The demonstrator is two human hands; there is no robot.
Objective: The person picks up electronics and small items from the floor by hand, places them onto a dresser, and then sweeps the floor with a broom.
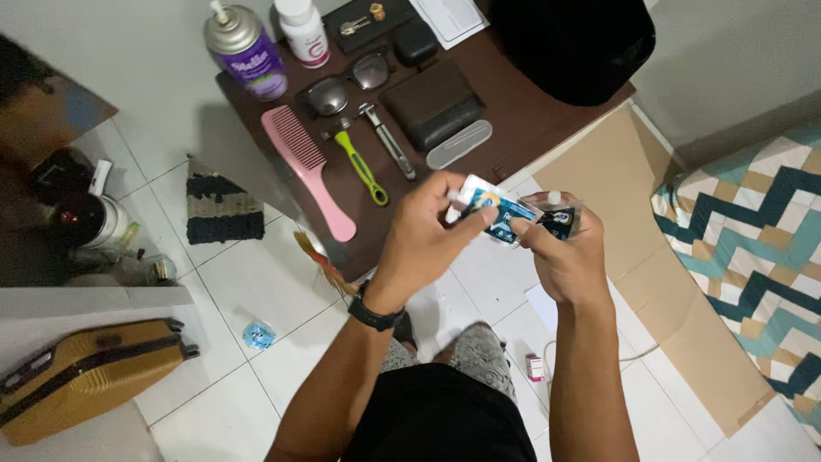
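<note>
Fingers [483, 214] of both my hands pinch a small blue sachet [505, 210].
Mid-tear, I judge; next needs opposing pulls above the dark surface [530, 111].

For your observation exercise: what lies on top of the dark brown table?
On the table: pink comb, sunglasses, spray can, brown wallet. Black bag hides the far corner.

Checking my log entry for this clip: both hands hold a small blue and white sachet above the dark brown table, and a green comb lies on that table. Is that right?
Not quite. The head view shows the comb is pink, not green. The rest stands: left hand and right hand hold the small blue and white sachet above the dark brown table.
</note>
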